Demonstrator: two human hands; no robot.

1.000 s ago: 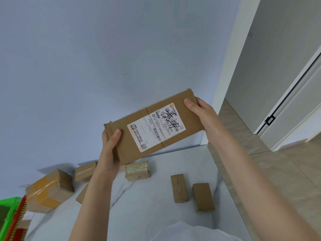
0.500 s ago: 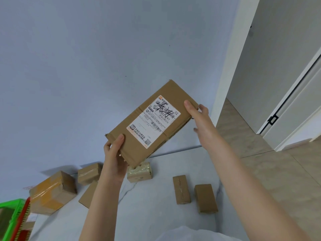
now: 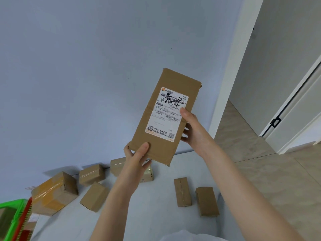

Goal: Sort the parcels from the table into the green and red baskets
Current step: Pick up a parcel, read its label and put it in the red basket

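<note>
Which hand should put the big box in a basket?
Probably the left hand: it grips the parcel at its lower corner, and the green basket and red basket sit far left, farther from the right hand.

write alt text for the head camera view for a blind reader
A flat cardboard parcel is held upright before a pale blue wall, its shipping label facing the camera; the left hand grips its bottom corner, the right hand its right edge. Below, smaller parcels lie on a white table, with a green basket and a red basket at the lower left.
</note>
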